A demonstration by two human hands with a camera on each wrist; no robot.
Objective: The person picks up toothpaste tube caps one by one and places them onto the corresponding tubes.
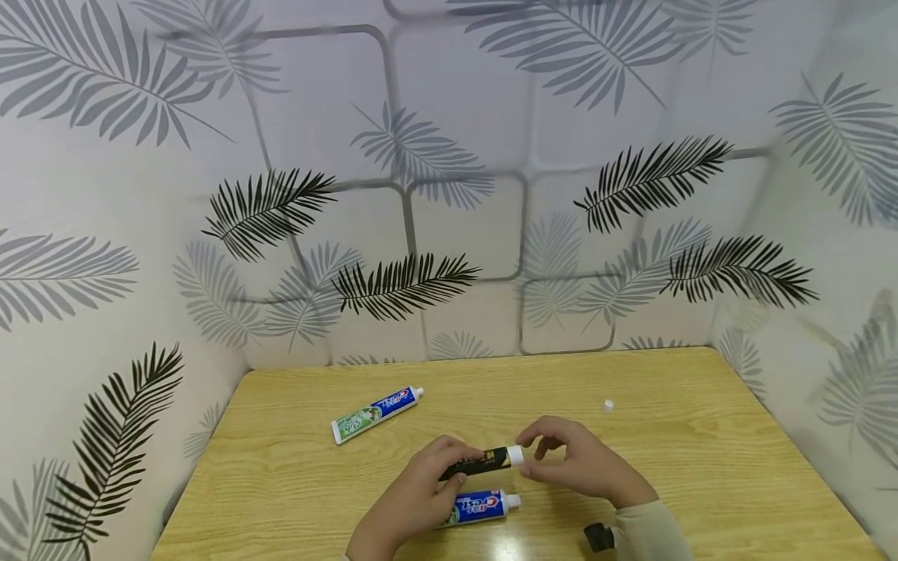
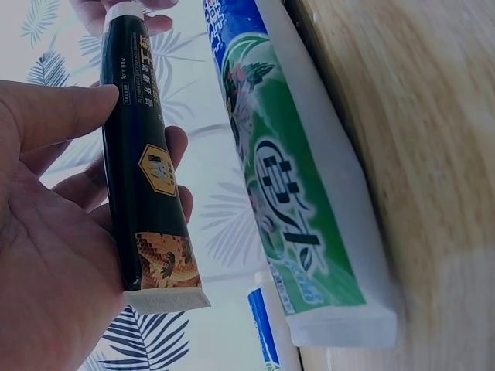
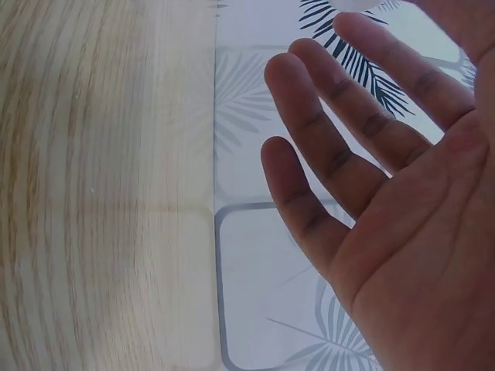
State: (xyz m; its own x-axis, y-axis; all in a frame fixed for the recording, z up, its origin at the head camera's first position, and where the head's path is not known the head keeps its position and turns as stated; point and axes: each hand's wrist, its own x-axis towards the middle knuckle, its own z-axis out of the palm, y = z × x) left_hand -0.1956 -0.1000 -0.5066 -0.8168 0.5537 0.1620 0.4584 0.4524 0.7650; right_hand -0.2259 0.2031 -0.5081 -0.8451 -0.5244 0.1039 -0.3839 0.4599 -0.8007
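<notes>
My left hand grips a black toothpaste tube with gold lettering, its white cap pointing right. In the left wrist view the thumb presses the tube's side and the fingers wrap behind it. The right hand has its thumb and index fingertips at either side of the cap's end, while the other fingers spread loosely in the right wrist view. Just below the black tube lies a blue and green toothpaste tube, partly hidden by the left hand.
A second blue and green toothpaste tube lies farther back on the wooden table. Toward the back right sits a small white cap. A black object is beside the right sleeve. A leaf-patterned wall covering borders the table.
</notes>
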